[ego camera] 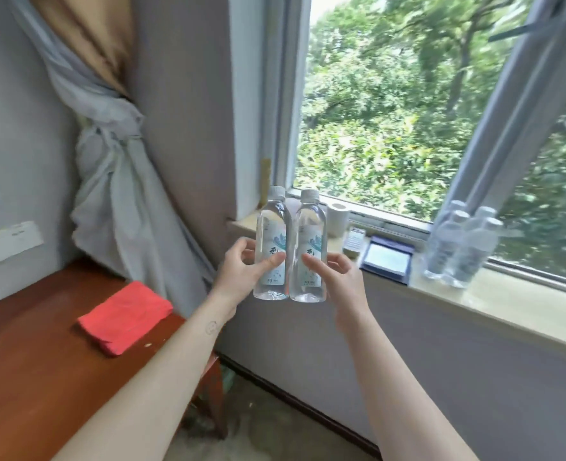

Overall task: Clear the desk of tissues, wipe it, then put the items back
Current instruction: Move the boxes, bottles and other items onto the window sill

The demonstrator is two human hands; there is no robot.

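Room: a corner beside an open window, with a knotted curtain (115, 194) at the wall and greenery outside.
Desk: the brown wooden desk (25, 361) carries a folded red cloth (125, 317); no tissues show on it.
Windowsill: the pale windowsill (474, 301) holds a toilet roll (338, 217), a notepad (388, 257) and spare bottles (461, 247).
Left hand: the left hand (241, 271) grips the left bottle (272, 234), thumb across the label.
Right hand: the right hand (338, 277) grips the right bottle (309, 234) likewise.
Why: both are held upright and touching in mid-air between sill and desk, probably to move the pair in one trip.
Direction: cannot be told.
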